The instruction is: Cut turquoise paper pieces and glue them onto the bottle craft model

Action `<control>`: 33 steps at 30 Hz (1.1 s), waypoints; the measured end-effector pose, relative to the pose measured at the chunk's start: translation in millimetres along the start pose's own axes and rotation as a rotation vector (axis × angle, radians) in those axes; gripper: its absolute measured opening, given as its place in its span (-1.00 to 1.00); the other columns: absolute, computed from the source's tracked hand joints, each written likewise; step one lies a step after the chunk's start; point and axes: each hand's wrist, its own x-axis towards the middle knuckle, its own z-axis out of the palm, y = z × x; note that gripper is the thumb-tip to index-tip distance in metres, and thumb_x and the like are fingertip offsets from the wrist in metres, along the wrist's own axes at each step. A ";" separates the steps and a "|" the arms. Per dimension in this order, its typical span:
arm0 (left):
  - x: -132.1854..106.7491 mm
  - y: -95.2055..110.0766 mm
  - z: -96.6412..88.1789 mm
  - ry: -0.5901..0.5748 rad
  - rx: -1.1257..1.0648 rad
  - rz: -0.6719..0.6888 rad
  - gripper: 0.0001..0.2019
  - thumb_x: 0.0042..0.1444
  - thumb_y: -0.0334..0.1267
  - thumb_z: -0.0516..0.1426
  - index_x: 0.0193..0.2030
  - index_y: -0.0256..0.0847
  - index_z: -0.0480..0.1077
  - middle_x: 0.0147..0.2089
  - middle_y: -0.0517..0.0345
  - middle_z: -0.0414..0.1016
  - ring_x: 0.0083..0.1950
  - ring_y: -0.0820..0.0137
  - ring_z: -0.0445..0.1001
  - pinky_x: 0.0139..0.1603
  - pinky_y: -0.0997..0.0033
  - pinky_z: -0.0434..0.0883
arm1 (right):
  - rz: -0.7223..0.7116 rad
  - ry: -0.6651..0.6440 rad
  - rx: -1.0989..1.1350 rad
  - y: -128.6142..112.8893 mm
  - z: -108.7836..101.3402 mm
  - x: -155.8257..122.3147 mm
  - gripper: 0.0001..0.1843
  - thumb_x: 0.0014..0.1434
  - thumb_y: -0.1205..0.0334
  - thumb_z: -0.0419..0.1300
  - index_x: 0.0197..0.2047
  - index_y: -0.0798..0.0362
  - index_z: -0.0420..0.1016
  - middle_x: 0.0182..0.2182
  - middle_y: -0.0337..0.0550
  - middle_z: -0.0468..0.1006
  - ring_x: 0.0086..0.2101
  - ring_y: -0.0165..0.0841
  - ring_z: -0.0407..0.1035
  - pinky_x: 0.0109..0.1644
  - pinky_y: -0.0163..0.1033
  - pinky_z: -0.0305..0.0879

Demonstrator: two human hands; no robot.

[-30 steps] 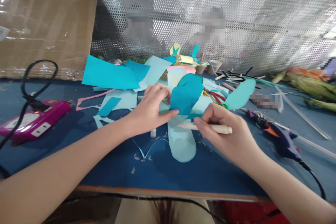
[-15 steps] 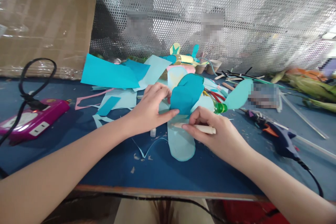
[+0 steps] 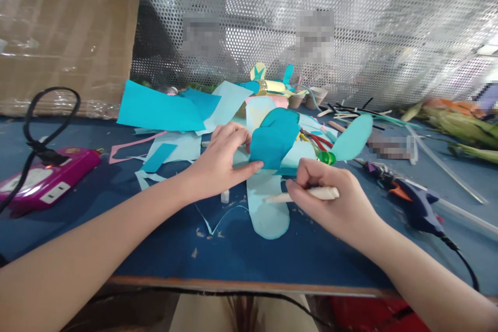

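Note:
My left hand (image 3: 221, 158) pinches the left edge of a dark teal paper cutout (image 3: 274, 137) and holds it up above the table. Under it lies a long pale blue paper shape (image 3: 268, 207) with a rounded end toward me. My right hand (image 3: 330, 199) is closed around a pale wooden stick (image 3: 307, 194), whose tip points left over the pale blue shape, just below the teal cutout. A green bottle cap (image 3: 326, 157) shows right behind my right hand.
A blue hot glue gun (image 3: 414, 205) with its cord lies at the right. A magenta power strip (image 3: 46, 179) with a black cable sits at the left. Teal and pale blue paper sheets (image 3: 159, 109), scraps, sticks and craft pieces crowd the back. A perforated metal screen (image 3: 350, 10) and cardboard (image 3: 66, 41) stand behind.
My right hand slid left with the stick, then back right and slightly down. My left hand has kept its pinch on the teal cutout almost still.

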 end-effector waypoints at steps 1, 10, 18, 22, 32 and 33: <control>0.1 0.0 -0.3 -0.004 0.000 -0.001 -0.76 0.18 -0.07 0.14 -0.12 -0.14 0.27 -0.02 0.00 0.29 0.06 0.10 0.23 0.11 0.00 0.22 | -0.002 0.010 -0.003 -0.2 -0.6 -0.1 -0.70 0.06 0.33 0.11 -0.56 0.00 0.03 -0.65 -0.41 0.10 -0.61 -0.53 -0.02 -0.56 -0.38 -0.02; 1.0 1.3 -1.3 -0.025 -0.011 -0.027 -0.76 0.18 -0.07 0.14 -0.12 -0.13 0.27 -0.03 0.01 0.27 0.05 0.11 0.21 0.07 0.05 0.23 | 0.055 0.049 -0.016 -3.7 -6.9 0.9 -0.70 -0.05 0.34 0.06 -0.62 -0.02 -0.06 -0.69 -0.40 -0.01 -0.62 -0.51 -0.07 -0.57 -0.35 -0.07; 1.0 3.4 -2.7 -0.035 -0.012 -0.046 -0.79 0.18 -0.10 0.14 -0.15 -0.13 0.25 -0.04 0.02 0.26 0.03 0.15 0.20 0.07 0.07 0.24 | 0.109 0.157 -0.012 -6.1 -10.8 5.0 -0.70 -0.09 0.27 0.07 -0.66 -0.03 -0.03 -0.73 -0.36 0.05 -0.65 -0.49 -0.04 -0.60 -0.32 -0.07; 1.3 4.2 -3.0 -0.040 -0.005 -0.050 -0.79 0.17 -0.10 0.15 -0.16 -0.13 0.25 -0.05 0.02 0.26 0.02 0.14 0.20 0.07 0.05 0.24 | 0.095 0.142 -0.022 -5.7 -9.2 4.8 -0.72 -0.08 0.27 0.06 -0.66 -0.03 -0.02 -0.72 -0.36 0.05 -0.64 -0.48 -0.03 -0.59 -0.32 -0.06; 0.9 2.2 -2.0 -0.028 -0.026 -0.036 -0.78 0.17 -0.10 0.15 -0.15 -0.12 0.26 -0.03 0.02 0.27 0.06 0.11 0.21 0.05 0.05 0.24 | 0.100 0.139 -0.010 -7.1 -10.2 4.1 -0.71 -0.08 0.26 0.06 -0.67 -0.02 -0.03 -0.72 -0.37 0.02 -0.64 -0.50 -0.06 -0.59 -0.33 -0.09; 0.8 2.3 -2.1 -0.029 -0.026 -0.039 -0.78 0.17 -0.09 0.15 -0.15 -0.11 0.26 -0.03 0.02 0.26 0.05 0.11 0.21 0.05 0.05 0.24 | 0.099 0.143 -0.003 -6.8 -10.1 3.9 -0.71 -0.08 0.26 0.07 -0.67 -0.02 -0.03 -0.72 -0.37 0.03 -0.64 -0.50 -0.06 -0.59 -0.33 -0.08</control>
